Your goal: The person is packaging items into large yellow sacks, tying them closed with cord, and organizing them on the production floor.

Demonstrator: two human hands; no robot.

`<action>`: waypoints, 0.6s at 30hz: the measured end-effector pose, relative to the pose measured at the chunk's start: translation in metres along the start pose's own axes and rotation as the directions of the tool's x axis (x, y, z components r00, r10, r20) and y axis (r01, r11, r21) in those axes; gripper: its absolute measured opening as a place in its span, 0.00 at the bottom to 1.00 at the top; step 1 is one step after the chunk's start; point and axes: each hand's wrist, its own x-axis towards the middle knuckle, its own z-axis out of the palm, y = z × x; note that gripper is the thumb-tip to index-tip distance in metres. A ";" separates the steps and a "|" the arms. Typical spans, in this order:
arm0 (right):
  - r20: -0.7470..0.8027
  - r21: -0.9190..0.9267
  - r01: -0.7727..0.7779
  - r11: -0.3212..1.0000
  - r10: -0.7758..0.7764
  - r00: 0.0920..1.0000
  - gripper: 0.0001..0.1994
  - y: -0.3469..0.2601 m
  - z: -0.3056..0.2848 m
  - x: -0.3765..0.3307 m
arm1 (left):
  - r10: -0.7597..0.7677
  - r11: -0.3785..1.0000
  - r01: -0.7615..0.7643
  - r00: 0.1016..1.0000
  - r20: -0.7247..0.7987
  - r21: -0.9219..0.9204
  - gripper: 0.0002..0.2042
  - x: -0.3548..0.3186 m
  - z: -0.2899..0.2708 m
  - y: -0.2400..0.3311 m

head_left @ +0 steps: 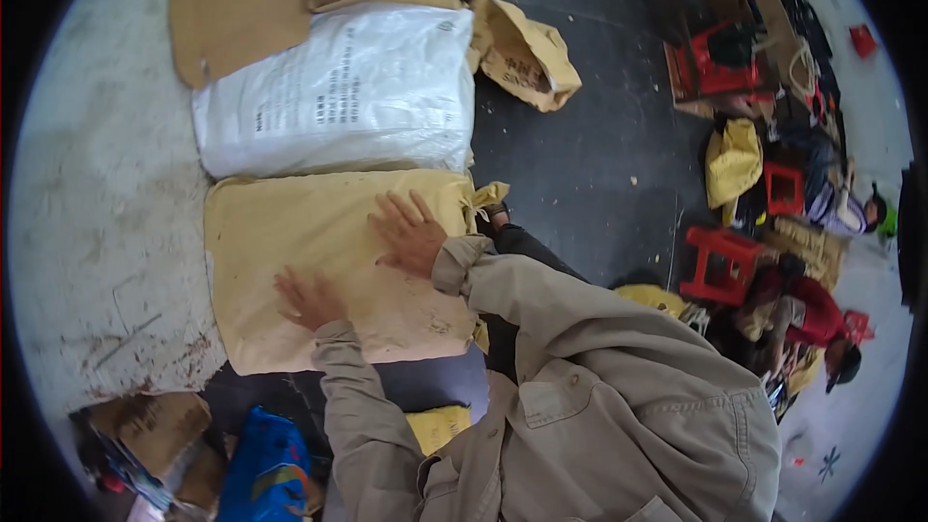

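From the head view, your left hand (307,298) lies flat and open, fingers spread, on the lower part of a full yellow sack (290,232) that rests on the pale concrete floor (97,213). Your right hand (411,232) presses palm-down on the same sack nearer its tied end, fingers open and gripping nothing. Just beyond the yellow sack, touching its far edge, lies a white sack (338,87), with a flat sheet of cardboard (232,0) behind it. A crumpled yellow bag (527,53) sits on the dark floor to the right. Near your left elbow you see a blue bag (266,469). Far right, red stools (720,261) stand among other people.
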 end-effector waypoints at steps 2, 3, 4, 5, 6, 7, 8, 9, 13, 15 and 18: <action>-0.013 0.014 -0.050 0.999 0.050 0.999 0.32 0.010 0.001 -0.017 | 0.065 0.997 -0.063 0.997 -0.034 0.042 0.23 -0.017 0.004 0.034; -0.014 0.020 -0.063 0.998 0.063 0.998 0.32 0.011 0.007 -0.023 | 0.111 0.994 -0.111 0.994 0.002 -0.002 0.23 -0.033 0.015 0.051; -0.013 0.023 -0.078 0.997 0.079 0.997 0.32 0.016 0.012 -0.024 | 0.160 0.986 -0.157 0.986 0.038 -0.052 0.23 -0.040 0.022 0.067; -0.015 0.038 -0.099 0.994 0.099 0.995 0.32 0.020 0.018 -0.024 | 0.177 0.984 -0.175 0.983 0.051 -0.040 0.23 -0.039 0.026 0.072; -0.029 0.077 -0.088 0.993 0.091 0.995 0.32 0.028 0.023 -0.024 | 0.202 0.979 -0.202 0.979 0.009 -0.019 0.23 -0.036 0.025 0.083; -0.038 0.125 -0.066 0.990 0.071 0.997 0.32 0.034 0.025 -0.027 | 0.214 0.977 -0.214 0.976 -0.031 0.011 0.23 -0.037 0.018 0.093; -0.050 0.172 -0.042 0.984 0.051 0.997 0.32 0.040 0.027 -0.029 | 0.228 0.973 -0.226 0.971 -0.073 0.043 0.22 -0.038 0.016 0.101; -0.049 0.193 -0.057 0.979 0.068 0.996 0.32 0.048 0.027 -0.024 | 0.242 0.969 -0.239 0.968 -0.058 0.060 0.22 -0.032 0.017 0.109; -0.229 0.290 -0.049 0.956 0.119 0.966 0.27 0.073 0.033 -0.017 | 0.251 0.956 -0.245 0.968 -0.014 0.164 0.22 -0.017 0.027 0.132; -0.242 0.210 -0.047 0.977 0.098 0.965 0.22 0.067 0.044 -0.015 | 0.246 0.948 -0.239 0.969 -0.005 0.212 0.23 -0.016 0.037 0.123; -0.234 0.296 0.037 0.955 0.034 0.972 0.16 0.089 0.028 -0.062 | 0.256 0.946 -0.250 0.967 -0.003 0.206 0.24 -0.027 0.036 0.119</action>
